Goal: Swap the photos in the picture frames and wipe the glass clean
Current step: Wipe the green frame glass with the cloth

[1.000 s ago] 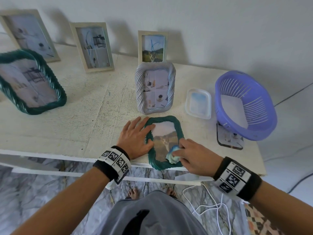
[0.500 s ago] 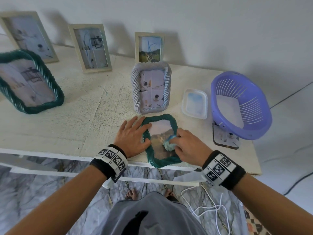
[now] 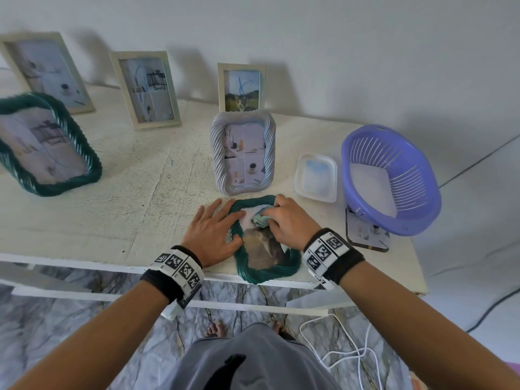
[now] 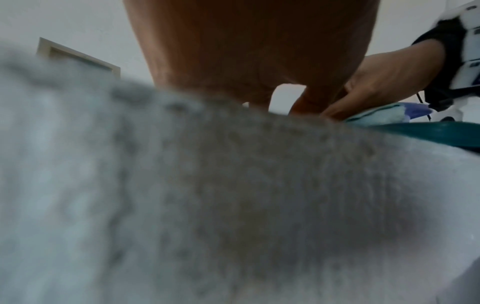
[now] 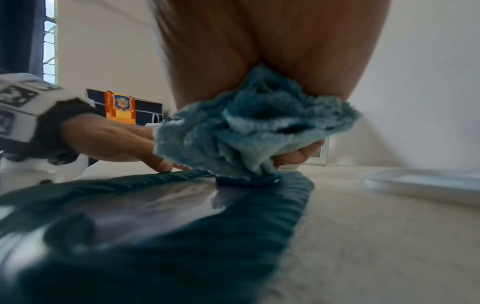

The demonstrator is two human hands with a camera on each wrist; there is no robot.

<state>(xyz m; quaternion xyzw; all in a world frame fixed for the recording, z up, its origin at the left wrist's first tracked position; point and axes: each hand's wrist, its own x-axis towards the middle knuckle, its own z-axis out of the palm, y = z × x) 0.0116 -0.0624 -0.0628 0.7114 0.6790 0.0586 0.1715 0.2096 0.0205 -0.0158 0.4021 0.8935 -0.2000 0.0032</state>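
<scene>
Head view, items catalogued relative to the small dark-green rope-edged picture frame (image 3: 264, 266), which lies flat at the near edge of the rough white surface (image 3: 135, 192), a cat photo under its glass.

Right hand (image 3: 287, 220): fingers curled round a bunched blue-green terry cloth (image 3: 260, 218), pressing it on the glass at the frame's far end; the right wrist view shows the cloth (image 5: 249, 131) touching the glass just inside the far rim.

Left hand (image 3: 211, 233): flat, fingers spread straight, resting on the surface and against the frame's left rim, thumb on the rim.

Just behind the frame: grey rope-edged frame (image 3: 243, 156), upright, tilted back.
Behind that, at the wall: small pale wooden frame (image 3: 241, 87).
Far left of the frame: large dark-green rope-edged frame (image 3: 47, 144), leaning.
Back left, at the wall: two pale wooden frames (image 3: 146, 90) (image 3: 47, 71).
Right of the frame: shallow translucent plastic tray (image 3: 316, 178); beyond it a purple slotted plastic basket (image 3: 391, 178), tilted.
</scene>
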